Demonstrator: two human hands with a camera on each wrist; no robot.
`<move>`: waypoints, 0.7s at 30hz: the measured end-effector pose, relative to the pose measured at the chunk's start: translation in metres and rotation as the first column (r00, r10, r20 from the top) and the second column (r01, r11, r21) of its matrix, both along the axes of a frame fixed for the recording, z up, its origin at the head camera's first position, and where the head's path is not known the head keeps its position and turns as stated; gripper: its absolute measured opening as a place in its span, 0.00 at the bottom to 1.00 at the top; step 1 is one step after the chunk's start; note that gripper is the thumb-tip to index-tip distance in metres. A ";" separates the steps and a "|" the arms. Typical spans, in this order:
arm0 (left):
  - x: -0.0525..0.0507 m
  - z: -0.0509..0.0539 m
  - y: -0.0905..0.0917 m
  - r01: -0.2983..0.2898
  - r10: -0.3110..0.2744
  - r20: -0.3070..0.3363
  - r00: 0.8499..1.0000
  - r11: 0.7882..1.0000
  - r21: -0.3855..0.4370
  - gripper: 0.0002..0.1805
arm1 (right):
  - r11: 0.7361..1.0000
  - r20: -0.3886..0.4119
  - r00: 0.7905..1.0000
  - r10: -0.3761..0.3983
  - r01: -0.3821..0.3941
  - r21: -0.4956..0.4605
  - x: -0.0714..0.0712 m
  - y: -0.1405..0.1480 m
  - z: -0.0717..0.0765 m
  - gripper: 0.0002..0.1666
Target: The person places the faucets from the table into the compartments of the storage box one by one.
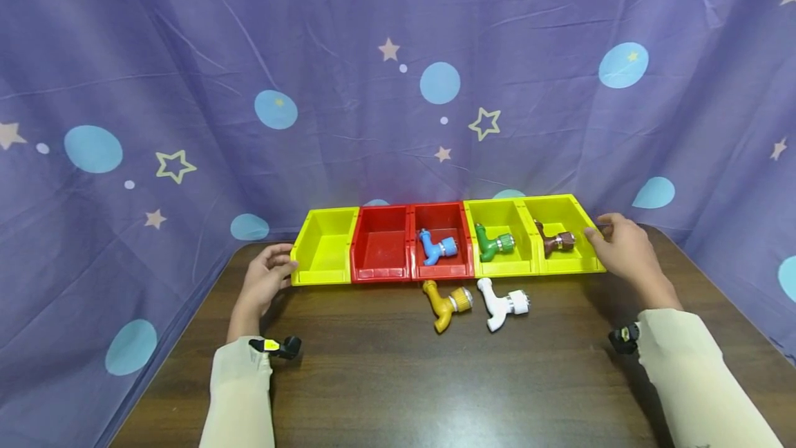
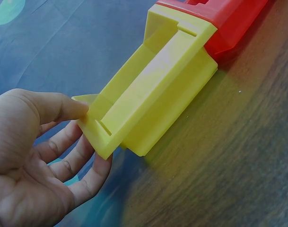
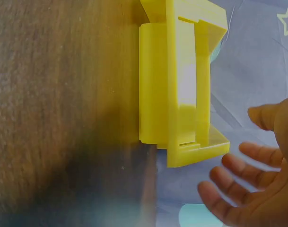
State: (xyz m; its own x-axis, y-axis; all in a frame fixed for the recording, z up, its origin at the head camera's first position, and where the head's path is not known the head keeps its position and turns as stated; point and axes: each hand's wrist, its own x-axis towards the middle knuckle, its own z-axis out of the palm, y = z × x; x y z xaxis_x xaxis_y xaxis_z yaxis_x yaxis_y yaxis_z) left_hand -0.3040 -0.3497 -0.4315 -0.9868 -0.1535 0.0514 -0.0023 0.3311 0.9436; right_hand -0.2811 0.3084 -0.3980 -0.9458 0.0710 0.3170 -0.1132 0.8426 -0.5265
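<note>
A row of joined bins has a yellow bin at its left end, gripped at its outer edge between the thumb and fingers of my left hand. Just off the right-end yellow bin, my right hand is spread with a gap in the right wrist view. Inside that bin lies a brown tap; a green tap is in the yellow bin beside it, and a blue tap in a red bin.
On the wooden table, in front of the bins, lie a yellow tap and a white tap. Another red bin and the left-end yellow bin hold nothing. A purple patterned curtain hangs behind the table.
</note>
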 end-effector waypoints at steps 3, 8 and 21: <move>0.000 0.001 0.000 0.012 -0.012 0.000 1.000 1.000 0.005 0.28 | 0.997 0.057 0.998 -0.027 0.030 -0.065 0.001 0.003 -0.002 0.36; 0.001 0.001 0.001 0.012 -0.012 -0.004 1.000 1.000 0.003 0.28 | 0.989 0.125 0.989 -0.074 0.089 -0.116 0.000 0.005 -0.004 0.37; 0.002 0.000 0.001 0.012 -0.012 -0.008 1.000 1.000 0.004 0.27 | 0.906 0.312 0.950 -0.035 0.162 -0.392 -0.004 0.013 -0.016 0.37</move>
State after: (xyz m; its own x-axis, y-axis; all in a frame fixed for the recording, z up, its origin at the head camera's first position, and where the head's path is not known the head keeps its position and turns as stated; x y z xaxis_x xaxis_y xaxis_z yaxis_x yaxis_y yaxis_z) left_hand -0.3024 -0.3486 -0.4311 -0.9882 -0.1418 0.0587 0.0092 0.3274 0.9448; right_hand -0.2856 0.3213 -0.4144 -0.9716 0.2318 -0.0482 0.1706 0.5446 -0.8212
